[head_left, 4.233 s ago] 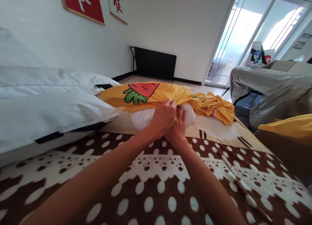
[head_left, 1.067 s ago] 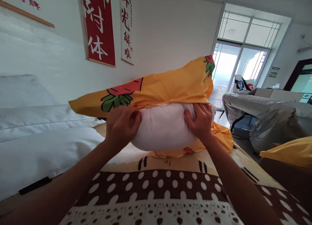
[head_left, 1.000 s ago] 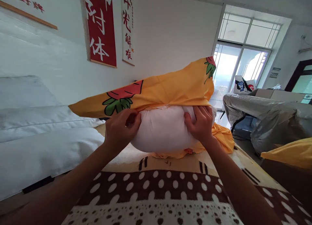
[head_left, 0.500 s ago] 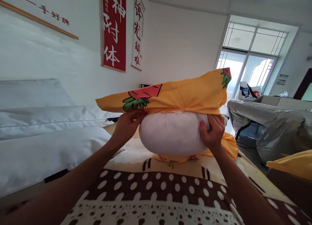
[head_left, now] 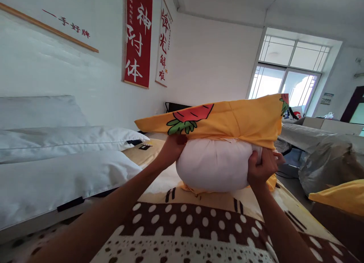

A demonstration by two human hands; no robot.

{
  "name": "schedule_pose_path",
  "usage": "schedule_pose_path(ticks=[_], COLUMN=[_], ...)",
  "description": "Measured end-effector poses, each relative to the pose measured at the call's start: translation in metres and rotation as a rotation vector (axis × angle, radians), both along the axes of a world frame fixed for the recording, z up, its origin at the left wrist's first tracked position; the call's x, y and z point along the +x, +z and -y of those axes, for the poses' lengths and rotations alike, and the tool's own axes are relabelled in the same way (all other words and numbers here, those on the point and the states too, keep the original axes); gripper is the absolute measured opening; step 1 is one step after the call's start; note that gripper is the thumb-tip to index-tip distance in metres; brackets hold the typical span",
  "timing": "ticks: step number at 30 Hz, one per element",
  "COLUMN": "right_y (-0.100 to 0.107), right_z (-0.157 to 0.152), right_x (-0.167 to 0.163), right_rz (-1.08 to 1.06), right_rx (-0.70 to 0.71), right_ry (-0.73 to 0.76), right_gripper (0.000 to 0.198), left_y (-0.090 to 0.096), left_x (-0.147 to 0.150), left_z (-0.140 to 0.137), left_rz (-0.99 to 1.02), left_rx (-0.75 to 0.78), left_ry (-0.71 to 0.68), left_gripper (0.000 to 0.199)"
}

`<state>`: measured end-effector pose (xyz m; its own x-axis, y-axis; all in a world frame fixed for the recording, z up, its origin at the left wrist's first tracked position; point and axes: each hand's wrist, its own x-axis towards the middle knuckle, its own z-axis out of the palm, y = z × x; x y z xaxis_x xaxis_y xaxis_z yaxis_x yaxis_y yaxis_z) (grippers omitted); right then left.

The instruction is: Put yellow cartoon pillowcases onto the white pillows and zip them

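Observation:
A white pillow (head_left: 213,166) sits partly inside a yellow pillowcase (head_left: 241,115) printed with red carrots and green leaves. The near end of the pillow bulges out of the case's opening. My left hand (head_left: 172,151) pinches the pillowcase edge at the pillow's left side. At the right side, my right hand (head_left: 263,166) is closed around the pillowcase edge, with its thumb against the pillow and some fingers hidden behind cloth. The upper flap of the case stands raised over the pillow, and some yellow fabric shows beneath it.
A patterned brown and cream blanket (head_left: 182,221) lies under the work. White pillows (head_left: 71,172) are stacked at the left by the wall. More yellow cloth (head_left: 338,196) is at the right edge. Plastic-covered furniture (head_left: 321,141) stands at the back right, before a window.
Both hands, the pillow and the case appear further right in view, partly because the camera has turned. The raised flap sits lower, and fingers of my right hand now show beyond the case's right edge.

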<state>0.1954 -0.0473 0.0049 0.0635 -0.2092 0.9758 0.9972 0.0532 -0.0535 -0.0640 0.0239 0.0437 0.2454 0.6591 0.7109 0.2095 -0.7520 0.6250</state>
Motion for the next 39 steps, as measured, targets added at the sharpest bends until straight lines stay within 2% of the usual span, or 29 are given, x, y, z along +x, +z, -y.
schedule_pose_path(ticks=[3,5,7,10,13,16,19,21,23,26,28,30,34,39], right_y=[-0.005,-0.009,-0.012,-0.013,-0.011,-0.006,-0.001,-0.004,-0.014,-0.037,-0.048,-0.052,-0.046,-0.032], right_z=[0.004,0.005,0.008,0.015,0.026,0.041,0.065,0.085,0.105,0.121,0.115,0.100,0.071,0.067], right_x=[0.007,0.014,0.020,0.021,0.010,-0.009,-0.033,-0.052,-0.074,-0.104,-0.115,-0.114,-0.097,-0.085], right_rz=[-0.011,0.001,0.020,0.070,0.108,0.105,0.114,0.120,0.197,0.448,0.472,0.447,0.504,0.480], right_rx=[0.029,0.018,-0.046,-0.215,-0.378,-0.473,-0.565,-0.601,-0.579,-0.477,-0.455,-0.494,-0.522,-0.422], right_ry=[-0.007,0.004,0.015,-0.014,-0.131,-0.297,-0.433,-0.497,-0.470,-0.195,-0.112,-0.142,-0.194,-0.211], right_gripper=[0.020,0.019,0.016,0.024,0.028,0.028,0.027,0.022,0.023,0.029,0.034,0.040,0.046,0.045], left_y=[-0.001,0.001,0.005,0.013,0.017,0.015,0.011,0.010,0.011,0.016,0.020,0.024,0.031,0.045], left_x=[0.017,0.025,0.030,0.035,0.038,0.041,0.044,0.047,0.051,0.058,0.062,0.065,0.066,0.061], left_z=[-0.005,-0.008,-0.007,-0.004,-0.005,-0.010,-0.012,-0.009,-0.003,0.009,0.018,0.027,0.045,0.075], left_rz=[0.029,0.023,-0.013,-0.069,-0.064,-0.006,0.054,0.065,0.062,0.050,0.029,-0.008,-0.097,-0.146], left_rx=[0.045,0.073,0.110,0.162,0.184,0.190,0.182,0.179,0.192,0.230,0.256,0.274,0.293,0.411], left_ry=[0.194,0.262,0.309,0.373,0.450,0.529,0.585,0.594,0.587,0.566,0.549,0.536,0.519,0.439], left_gripper=[0.016,0.012,0.008,0.010,0.013,0.023,0.025,0.023,0.022,0.028,0.030,0.029,0.027,0.016])
